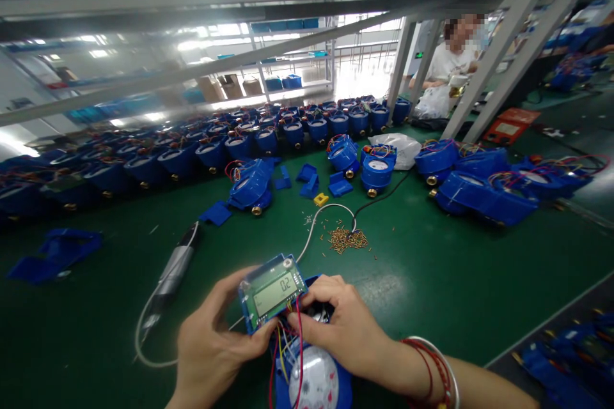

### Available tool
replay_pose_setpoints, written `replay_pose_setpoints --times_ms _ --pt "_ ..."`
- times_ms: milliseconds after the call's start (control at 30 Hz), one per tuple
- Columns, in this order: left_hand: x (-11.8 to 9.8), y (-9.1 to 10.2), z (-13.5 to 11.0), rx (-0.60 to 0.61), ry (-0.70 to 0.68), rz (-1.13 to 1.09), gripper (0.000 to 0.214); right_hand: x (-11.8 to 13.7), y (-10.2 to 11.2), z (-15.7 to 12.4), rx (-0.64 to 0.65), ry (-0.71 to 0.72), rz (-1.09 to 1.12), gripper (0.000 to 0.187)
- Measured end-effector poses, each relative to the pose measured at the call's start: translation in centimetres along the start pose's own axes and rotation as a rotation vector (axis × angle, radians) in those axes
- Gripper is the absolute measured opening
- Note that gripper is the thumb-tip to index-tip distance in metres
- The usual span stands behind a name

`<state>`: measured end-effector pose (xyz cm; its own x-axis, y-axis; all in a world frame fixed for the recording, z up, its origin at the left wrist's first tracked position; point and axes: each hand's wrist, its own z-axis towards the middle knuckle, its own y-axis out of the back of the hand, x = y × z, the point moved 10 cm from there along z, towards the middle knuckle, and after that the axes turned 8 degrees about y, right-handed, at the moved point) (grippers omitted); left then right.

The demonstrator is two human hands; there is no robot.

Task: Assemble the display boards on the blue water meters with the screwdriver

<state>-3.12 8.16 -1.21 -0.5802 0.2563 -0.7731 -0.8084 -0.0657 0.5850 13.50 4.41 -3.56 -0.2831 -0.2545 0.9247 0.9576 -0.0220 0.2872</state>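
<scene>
A display module, a green circuit board with an LCD reading about 0.2 in a blue frame, is tilted up toward me. My left hand grips it by the left side, thumb at its lower edge. My right hand pinches at its lower right corner, where the wires come out; the fingertips are partly hidden. Red, yellow and white wires run down from the module to a blue water meter with a round dial, below my hands. The meter's lower part is cut off by the frame edge.
An electric screwdriver with a pale cord lies at left. Small brass screws are heaped ahead, near a yellow block and blue plastic covers. Rows of blue meters stand behind. A person sits beyond slanted metal posts.
</scene>
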Motion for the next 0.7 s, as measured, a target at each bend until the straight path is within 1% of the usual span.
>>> replay_pose_setpoints --times_ms 67,133,267,333,433,533,600,700 --pt "0.3 -0.1 0.1 0.033 0.029 -0.014 0.053 -0.3 0.1 0.0 -0.032 -0.018 0.028 0.009" --pt "0.2 0.1 0.1 0.028 0.014 0.017 0.052 -0.3 0.1 -0.1 -0.045 -0.021 0.037 0.007" --pt "0.1 0.3 0.1 0.040 -0.020 0.048 0.051 -0.1 -0.4 0.1 0.002 0.000 0.041 0.007" --pt "0.1 0.3 0.1 0.053 -0.040 0.054 0.051 0.1 -0.4 0.2 -0.003 0.014 0.025 0.007" --pt "-0.2 0.5 0.1 0.067 -0.086 0.090 0.054 0.4 -0.2 0.2 -0.029 0.026 -0.002 0.008" --pt "-1.0 0.7 -0.1 0.075 -0.167 0.176 0.058 0.7 -0.3 0.1 -0.039 0.044 -0.005 0.007" --pt "-1.5 0.9 -0.2 0.059 -0.207 0.236 0.060 0.7 -0.2 0.0 -0.050 0.045 -0.002 0.007" --pt "-1.5 1.2 -0.2 0.042 -0.178 0.262 0.060 0.5 -0.2 -0.2 -0.072 0.038 -0.016 0.008"
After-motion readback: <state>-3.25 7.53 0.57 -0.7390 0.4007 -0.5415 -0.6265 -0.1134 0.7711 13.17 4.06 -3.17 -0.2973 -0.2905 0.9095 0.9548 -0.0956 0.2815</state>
